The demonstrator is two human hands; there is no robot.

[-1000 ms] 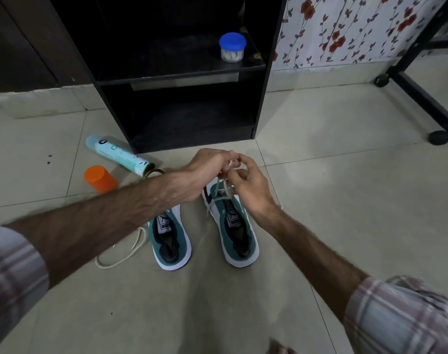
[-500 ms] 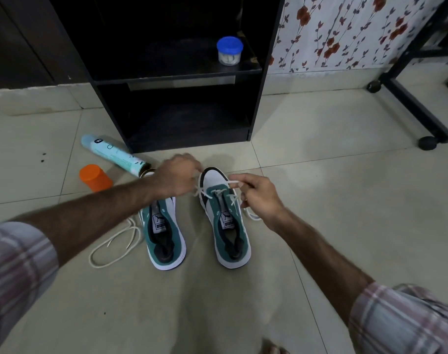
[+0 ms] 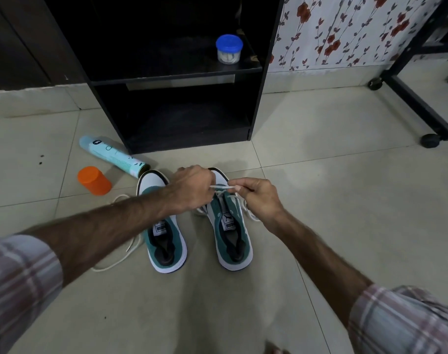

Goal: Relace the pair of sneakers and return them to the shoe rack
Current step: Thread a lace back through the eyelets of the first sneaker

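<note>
Head view: two teal-and-white sneakers side by side on pale floor tiles, before the black open shoe rack (image 3: pixel 256 72). Right sneaker (image 3: pixel 230 233) partly laced; left hand (image 3: pixel 192 191) and right hand (image 3: pixel 258 198) each pinch its white lace (image 3: pixel 223 187) over the toe end. Left sneaker (image 3: pixel 164 241) unlaced, loose white lace (image 3: pixel 115 261) beside it. Orange cap (image 3: pixel 94 180) and pale blue spray can (image 3: pixel 113 157) lie nearby.

A single wide-angle view looks from the person's head forward and steeply down onto the tiled floor (image 3: pixel 345 200). Both forearms enter from the near bottom corners and meet at mid-frame, so the hands sit close below the lens. The black shoe rack (image 3: pixel 177 77) stands at the far centre and the flowered wall (image 3: pixel 345 29) at the far right, its lines bent by the lens.
</note>
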